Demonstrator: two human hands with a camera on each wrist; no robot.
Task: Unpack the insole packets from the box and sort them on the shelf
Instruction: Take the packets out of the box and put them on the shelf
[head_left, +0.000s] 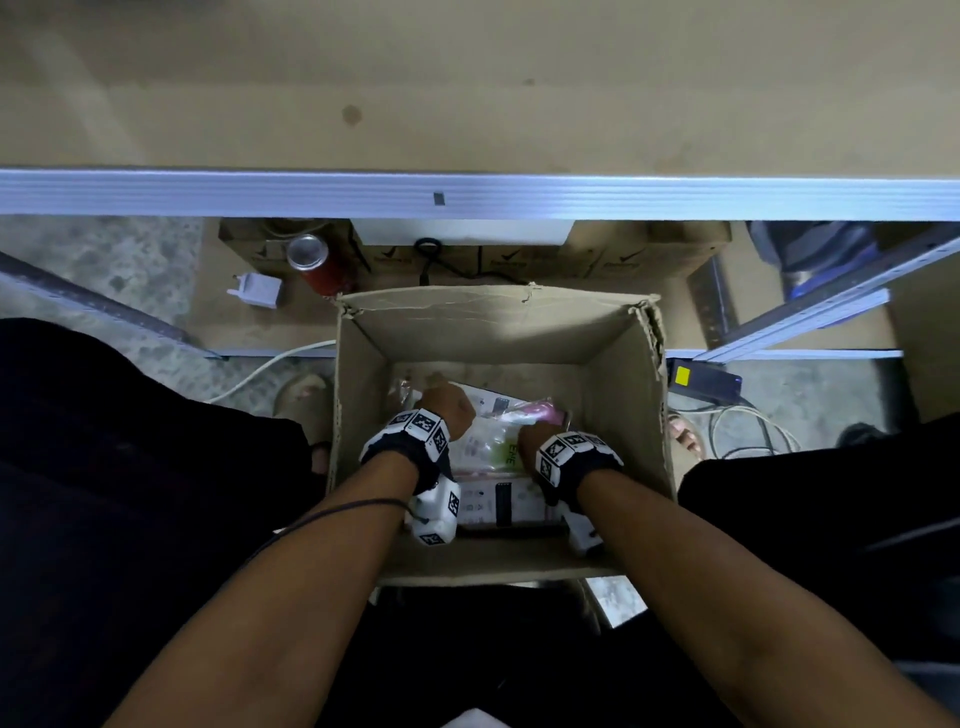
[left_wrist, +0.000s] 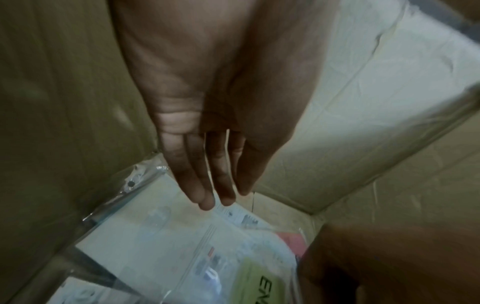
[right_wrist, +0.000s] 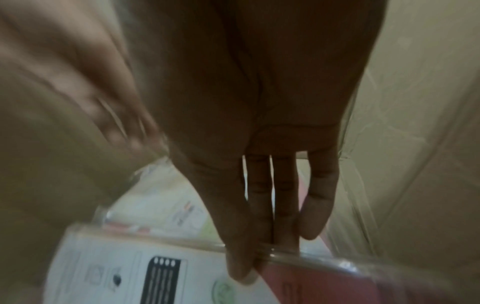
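Note:
An open cardboard box (head_left: 623, 415) stands on the floor between my legs, with several clear insole packets lying flat in its bottom. My left hand (head_left: 447, 410) reaches down at the far left of the box. Its fingers (left_wrist: 205, 197) are straight, with the tips just above a packet with a green label (left_wrist: 168, 236), and they hold nothing. My right hand (head_left: 540, 436) is at a white-card packet (head_left: 493, 501). In the right wrist view its index finger (right_wrist: 239, 267) lies over the packet (right_wrist: 130, 267) while the other fingers pass behind its clear edge. A pink packet (head_left: 540, 410) lies further back.
The tan shelf board (head_left: 467, 104) with its pale metal rail (head_left: 467, 197) runs across above the box. Under it sit flat cartons (head_left: 623, 260), a red can (head_left: 317, 265) and a white plug (head_left: 257, 291). A black adapter (head_left: 701, 379) and coiled cables (head_left: 748, 431) lie on the floor at the right.

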